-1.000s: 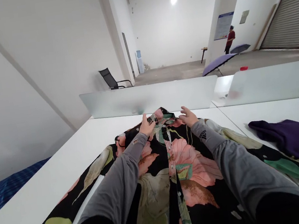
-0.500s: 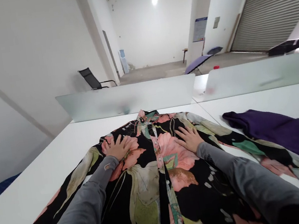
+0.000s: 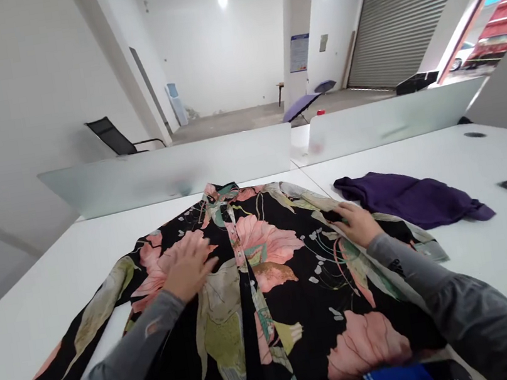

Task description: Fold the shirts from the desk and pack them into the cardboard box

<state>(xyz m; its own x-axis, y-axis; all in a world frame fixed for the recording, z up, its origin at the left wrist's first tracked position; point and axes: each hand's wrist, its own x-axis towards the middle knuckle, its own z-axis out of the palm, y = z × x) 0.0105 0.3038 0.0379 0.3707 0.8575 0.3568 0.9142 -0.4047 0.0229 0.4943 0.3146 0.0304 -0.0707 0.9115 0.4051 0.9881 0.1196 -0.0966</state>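
The shirt lies front-up on the surface, collar at twelve o'clock — probably so both sides spread flat. Fingers splayed, left hand at ten and right hand at two sit apart, seemingly to steady it.

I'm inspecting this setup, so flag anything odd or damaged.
The grey left sleeve has a hole near its end, possibly a tear or thumbhole. Beyond the screen, a purple umbrella stands open indoors.
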